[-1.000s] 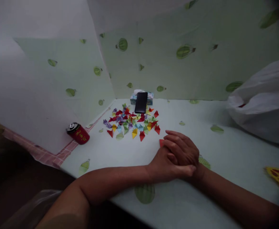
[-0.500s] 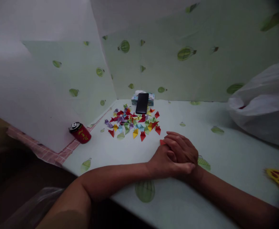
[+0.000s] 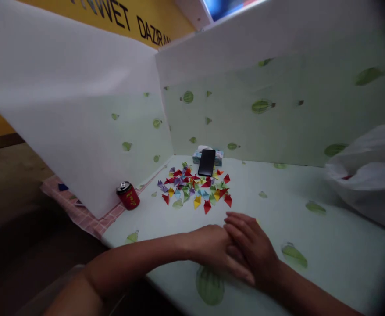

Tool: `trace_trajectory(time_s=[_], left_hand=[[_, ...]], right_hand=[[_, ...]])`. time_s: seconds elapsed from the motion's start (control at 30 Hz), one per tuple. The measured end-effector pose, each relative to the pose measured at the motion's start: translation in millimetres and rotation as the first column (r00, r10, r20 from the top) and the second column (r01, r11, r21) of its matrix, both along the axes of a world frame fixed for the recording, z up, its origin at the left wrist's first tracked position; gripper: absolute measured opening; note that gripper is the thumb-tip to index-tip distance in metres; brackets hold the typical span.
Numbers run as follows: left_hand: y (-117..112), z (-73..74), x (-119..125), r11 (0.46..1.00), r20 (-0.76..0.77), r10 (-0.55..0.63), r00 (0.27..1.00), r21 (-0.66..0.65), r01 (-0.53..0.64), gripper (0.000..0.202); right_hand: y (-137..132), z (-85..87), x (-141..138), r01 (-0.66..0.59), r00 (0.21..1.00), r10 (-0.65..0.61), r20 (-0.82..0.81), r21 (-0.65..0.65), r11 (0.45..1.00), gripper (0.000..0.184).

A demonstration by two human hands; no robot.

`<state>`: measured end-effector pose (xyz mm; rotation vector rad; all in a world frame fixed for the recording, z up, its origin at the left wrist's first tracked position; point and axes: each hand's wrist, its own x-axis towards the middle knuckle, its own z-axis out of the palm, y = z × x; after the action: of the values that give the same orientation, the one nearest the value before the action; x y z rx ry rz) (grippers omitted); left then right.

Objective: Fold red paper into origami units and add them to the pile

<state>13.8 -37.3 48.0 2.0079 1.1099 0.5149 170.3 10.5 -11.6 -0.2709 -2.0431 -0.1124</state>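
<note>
My left hand point(image 3: 210, 248) and my right hand point(image 3: 253, 245) are together above the near part of the table. The right fingers lie over the left ones and hide them, and whatever is between the two hands is out of sight. A small yellow patch point(image 3: 257, 221) shows just behind my right hand; I cannot tell whether it is paper or print. Beyond the hands lies a loose pile of small folded paper cranes point(image 3: 192, 186) in red, yellow, green, blue and purple. Neither hand touches the pile.
A black phone point(image 3: 207, 162) leans on a tissue box point(image 3: 219, 158) behind the pile. To the left stands a red drink can point(image 3: 129, 196) by a white side panel point(image 3: 80, 145). A white plastic bag point(image 3: 370, 171) bulges at the right. The table's near edge runs diagonally below my arms.
The view has tilted up, showing yellow lettering above the panels. The orange-red paper edge seen earlier at my left fingertips is now hidden. My hands stay together, the right over the left.
</note>
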Motion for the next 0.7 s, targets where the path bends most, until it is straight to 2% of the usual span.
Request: trace_trajectory(time_s=[0.03, 0.07, 0.13, 0.17, 0.2, 0.23, 0.33, 0.4, 0.43, 0.5, 0.63, 0.7], left_hand=[[-6, 5.2, -16, 0.998, -0.086, -0.051, 0.995, -0.051, 0.047, 0.025], [-12, 8.3, -32, 0.998, -0.122, -0.016, 0.992, -0.06, 0.009, 0.019], [-20, 6.8, -68, 0.974, -0.096, 0.225, 0.97, -0.003, -0.226, 0.01], [-23, 2.7, -86, 0.916, -0.086, 0.402, 0.912, 0.043, -0.4, 0.01], [-25, -2.9, -104, 0.805, -0.065, 0.591, 0.804, 0.122, -0.581, 0.01], [-25, -9.6, -121, 0.708, -0.043, 0.699, 0.714, 0.178, -0.683, 0.009], [-23, -30.4, -166, 0.472, 0.006, 0.872, 0.49, 0.257, -0.843, 0.013], [-18, -41.6, -187, 0.38, 0.022, 0.916, 0.4, 0.266, -0.886, 0.023], [-15, -46.2, -195, 0.357, 0.026, 0.926, 0.377, 0.264, -0.896, 0.028], [-8, -53.3, -205, 0.353, 0.024, 0.929, 0.37, 0.252, -0.901, 0.034], [9, -62.1, -212, 0.397, 0.004, 0.912, 0.41, 0.243, -0.885, 0.041], [17, -64.8, -212, 0.423, -0.012, 0.901, 0.434, 0.245, -0.872, 0.038]], right_hand=[[-8, 2.0, -1, -0.028, 1.0, 0.028, 0.007, 0.009, 1.0, 0.026], [-16, 2.6, -2, -0.068, 0.997, 0.068, 0.039, -0.021, 0.997, 0.028], [-29, -0.3, -4, -0.169, 0.973, 0.184, 0.142, -0.114, 0.979, 0.029], [-34, -3.2, -5, -0.199, 0.937, 0.24, 0.254, -0.176, 0.964, 0.033], [-37, -6.5, -6, -0.239, 0.884, 0.304, 0.354, -0.216, 0.947, 0.039], [-40, -9.6, -6, -0.265, 0.838, 0.348, 0.421, -0.243, 0.933, 0.042], [-41, -14.8, -8, -0.238, 0.739, 0.414, 0.531, -0.369, 0.898, 0.04], [-39, -14.1, -8, -0.176, 0.72, 0.422, 0.551, -0.443, 0.879, 0.036], [-38, -13.2, -8, -0.148, 0.714, 0.426, 0.555, -0.475, 0.867, 0.034], [-35, -11.6, -8, -0.117, 0.701, 0.44, 0.561, -0.519, 0.847, 0.031], [-33, -12.4, -8, -0.103, 0.688, 0.447, 0.572, -0.532, 0.84, 0.029], [-32, -13.6, -8, -0.104, 0.69, 0.443, 0.572, -0.527, 0.843, 0.027]])
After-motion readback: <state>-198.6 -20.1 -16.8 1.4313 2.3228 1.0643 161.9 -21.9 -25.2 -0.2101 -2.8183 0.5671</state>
